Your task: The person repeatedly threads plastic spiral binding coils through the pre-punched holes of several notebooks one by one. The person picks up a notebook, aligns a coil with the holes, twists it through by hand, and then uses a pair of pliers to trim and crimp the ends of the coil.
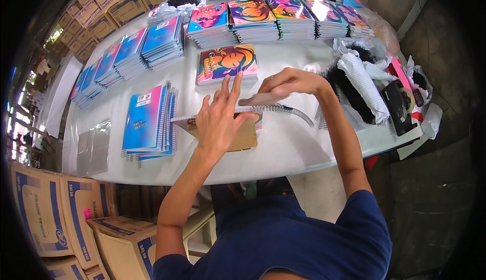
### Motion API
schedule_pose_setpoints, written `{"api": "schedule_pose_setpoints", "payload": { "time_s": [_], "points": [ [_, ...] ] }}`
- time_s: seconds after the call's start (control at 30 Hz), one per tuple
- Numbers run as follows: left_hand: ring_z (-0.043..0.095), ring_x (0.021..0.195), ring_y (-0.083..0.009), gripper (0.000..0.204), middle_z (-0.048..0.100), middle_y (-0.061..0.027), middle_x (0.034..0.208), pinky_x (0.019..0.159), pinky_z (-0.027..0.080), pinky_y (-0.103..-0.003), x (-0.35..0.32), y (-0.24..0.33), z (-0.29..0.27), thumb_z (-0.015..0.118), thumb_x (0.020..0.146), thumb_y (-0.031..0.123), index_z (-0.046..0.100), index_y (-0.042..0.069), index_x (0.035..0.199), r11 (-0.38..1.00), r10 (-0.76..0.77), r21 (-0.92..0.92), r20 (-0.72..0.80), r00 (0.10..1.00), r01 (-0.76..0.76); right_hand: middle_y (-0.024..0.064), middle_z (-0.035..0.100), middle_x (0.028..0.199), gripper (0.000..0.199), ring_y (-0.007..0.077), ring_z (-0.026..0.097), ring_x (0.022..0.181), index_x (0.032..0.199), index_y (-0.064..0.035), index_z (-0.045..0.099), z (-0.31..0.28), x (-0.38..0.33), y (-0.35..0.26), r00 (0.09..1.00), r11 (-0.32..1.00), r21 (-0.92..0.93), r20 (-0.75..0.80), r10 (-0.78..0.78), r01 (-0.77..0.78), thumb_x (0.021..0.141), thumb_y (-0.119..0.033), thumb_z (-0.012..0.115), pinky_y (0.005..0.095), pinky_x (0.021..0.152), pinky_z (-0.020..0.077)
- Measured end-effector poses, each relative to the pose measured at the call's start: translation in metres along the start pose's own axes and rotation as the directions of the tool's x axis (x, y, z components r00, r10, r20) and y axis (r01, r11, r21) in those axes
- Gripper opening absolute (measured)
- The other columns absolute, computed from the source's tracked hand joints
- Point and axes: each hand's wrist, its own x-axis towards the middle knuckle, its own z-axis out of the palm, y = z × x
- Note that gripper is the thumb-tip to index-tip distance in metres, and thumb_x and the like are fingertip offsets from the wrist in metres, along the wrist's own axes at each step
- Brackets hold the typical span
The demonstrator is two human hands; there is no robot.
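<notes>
My left hand [220, 120] lies across the edge of a notebook [185, 118] tilted up on the table, its fingers stretched over the far side and its thumb along the near side. A brown board face [243, 139] of that notebook shows below the hand. From its right end a dark spiral coil [288, 109] sticks out and curves down to the table. My right hand [291, 83] is closed above the coil, around a flat grey-brown piece [260, 99], blurred, whose kind I cannot make out. Just beyond lies a notebook with a colourful illustrated cover [228, 63].
Blue-pink spiral notebooks [144, 120] are stacked at left, with more stacks [162, 39] behind. Illustrated notebook stacks [253, 19] line the far side. Black coils in white wrapping [354, 85] and a black pouch [396, 108] lie at right. Cardboard boxes [38, 209] stand lower left.
</notes>
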Motion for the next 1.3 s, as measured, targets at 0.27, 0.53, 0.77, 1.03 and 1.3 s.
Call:
{"api": "schedule_pose_setpoints", "payload": {
  "time_s": [0.27,0.53,0.77,1.03,1.3],
  "points": [
    [0.057,0.116,-0.0292,0.099,0.052,-0.0107,0.136,0.096,0.046,-0.048,-0.003,-0.009,-0.002,0.074,0.065,0.049,0.026,0.025,0.149,0.999,-0.035,-0.002,-0.031,0.999,0.035,0.019,0.066,0.108,0.069,0.0243,0.062,0.1,0.113,0.0098,0.063,0.009,0.014,-0.008,0.975,0.97,-0.097,-0.047,0.217,-0.221,0.078,-0.049,0.07,0.0336,0.087,0.0488],
    [0.059,0.113,-0.0283,0.099,0.047,-0.0146,0.14,0.096,0.045,-0.047,-0.006,-0.016,-0.009,0.075,0.066,0.046,0.027,0.022,0.148,1.0,-0.021,0.016,-0.021,1.0,0.021,0.0132,0.067,0.103,0.054,0.0191,0.06,0.098,0.11,0.0055,0.066,0.015,0.024,0.0,0.975,0.975,-0.045,-0.049,0.217,-0.219,0.082,-0.04,0.07,0.034,0.087,0.0472],
    [0.059,0.114,-0.0277,0.099,0.047,-0.0137,0.14,0.098,0.043,-0.048,-0.008,-0.024,-0.014,0.077,0.065,0.044,0.028,0.023,0.148,1.0,-0.027,0.01,-0.04,0.999,0.027,0.0069,0.065,0.097,0.047,0.013,0.055,0.09,0.106,0.0042,0.068,0.017,0.029,0.022,0.992,0.974,0.226,-0.119,0.041,-0.013,0.088,-0.039,0.065,0.0294,0.081,0.0457],
    [0.057,0.116,-0.0266,0.1,0.047,-0.0112,0.141,0.098,0.044,-0.048,-0.013,-0.035,-0.023,0.078,0.063,0.043,0.028,0.025,0.148,0.996,-0.085,0.009,-0.031,0.996,0.085,0.0108,0.068,0.103,0.055,0.0207,0.06,0.102,0.105,0.0021,0.068,0.033,0.035,0.018,0.974,0.776,0.63,-0.189,0.126,0.022,0.082,-0.048,0.069,0.0335,0.091,0.0457],
    [0.058,0.114,-0.0296,0.101,0.049,-0.0043,0.14,0.098,0.044,-0.05,-0.019,-0.044,-0.034,0.08,0.06,0.038,0.029,0.027,0.147,0.99,-0.139,-0.018,-0.076,0.987,0.138,0.0117,0.064,0.112,0.051,0.0174,0.057,0.105,0.111,0.0025,0.066,0.04,0.053,0.01,0.991,0.809,0.587,-0.123,0.052,0.031,0.083,-0.04,0.07,0.031,0.092,0.0443]
  ]
}}
